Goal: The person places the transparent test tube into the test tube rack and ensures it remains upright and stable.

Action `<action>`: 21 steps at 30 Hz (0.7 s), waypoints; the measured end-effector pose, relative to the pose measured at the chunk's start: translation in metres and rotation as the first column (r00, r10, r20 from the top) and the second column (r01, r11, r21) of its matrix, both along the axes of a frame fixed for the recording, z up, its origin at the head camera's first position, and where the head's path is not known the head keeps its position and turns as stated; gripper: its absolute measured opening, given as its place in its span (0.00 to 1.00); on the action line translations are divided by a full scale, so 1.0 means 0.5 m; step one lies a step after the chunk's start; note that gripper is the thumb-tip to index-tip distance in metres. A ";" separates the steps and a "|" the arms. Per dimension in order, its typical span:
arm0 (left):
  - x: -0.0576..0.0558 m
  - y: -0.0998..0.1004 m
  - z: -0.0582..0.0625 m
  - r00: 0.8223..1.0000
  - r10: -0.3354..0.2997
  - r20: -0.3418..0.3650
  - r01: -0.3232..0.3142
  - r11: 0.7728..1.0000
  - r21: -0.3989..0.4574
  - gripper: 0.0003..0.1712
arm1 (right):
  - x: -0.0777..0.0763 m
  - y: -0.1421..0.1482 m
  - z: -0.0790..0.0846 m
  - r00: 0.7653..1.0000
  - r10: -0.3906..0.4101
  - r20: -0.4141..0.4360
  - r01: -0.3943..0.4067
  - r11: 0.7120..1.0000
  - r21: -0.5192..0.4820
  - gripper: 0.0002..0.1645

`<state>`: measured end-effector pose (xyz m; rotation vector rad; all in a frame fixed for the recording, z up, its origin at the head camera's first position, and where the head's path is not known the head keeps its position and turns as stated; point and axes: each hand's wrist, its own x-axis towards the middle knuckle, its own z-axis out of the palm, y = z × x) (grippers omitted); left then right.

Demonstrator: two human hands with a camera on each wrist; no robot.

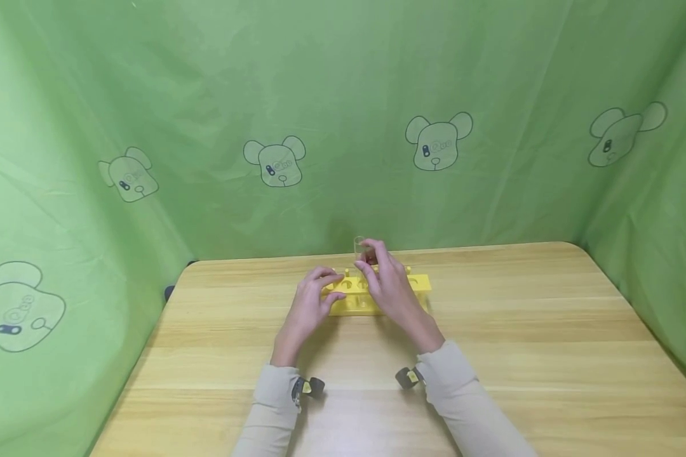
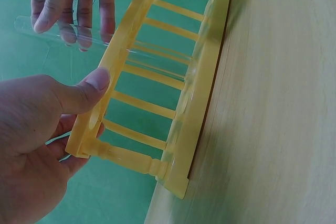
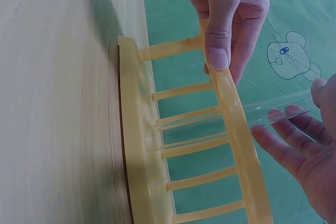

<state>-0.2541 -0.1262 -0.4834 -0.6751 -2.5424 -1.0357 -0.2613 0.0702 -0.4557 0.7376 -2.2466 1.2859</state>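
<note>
A yellow test tube rack (image 1: 351, 311) stands on the table, with a row of round holes along its top bar. My left hand (image 1: 309, 298) grips the left end of that bar, thumb in front and fingers behind. One clear glass test tube (image 1: 358, 245) is upright in a hole near the middle of the rack; its lower part (image 3: 194, 139) shows between the bars, down by the base. Around the tube's upper part, my right hand (image 1: 393, 289) holds it between thumb and fingertips, above the top bar. The tube's rim sticks up past the fingers.
The wooden table (image 1: 520, 355) has its back edge close behind the rack. Green curtains (image 1: 343, 82) with bear-head drawings surround it at the back and sides. Each wrist wears a small dark camera (image 1: 314, 387) on a strap.
</note>
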 end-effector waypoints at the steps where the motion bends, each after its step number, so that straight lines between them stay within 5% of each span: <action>1: 0.000 0.000 0.000 1.000 -0.001 0.001 0.001 1.000 -0.001 0.23 | 0.000 0.000 0.000 1.000 0.001 -0.002 -0.001 1.000 0.000 0.21; 21: -0.001 0.001 -0.003 1.000 -0.010 -0.023 0.010 1.000 0.013 0.23 | -0.002 0.007 -0.013 1.000 0.015 -0.002 -0.015 1.000 -0.017 0.22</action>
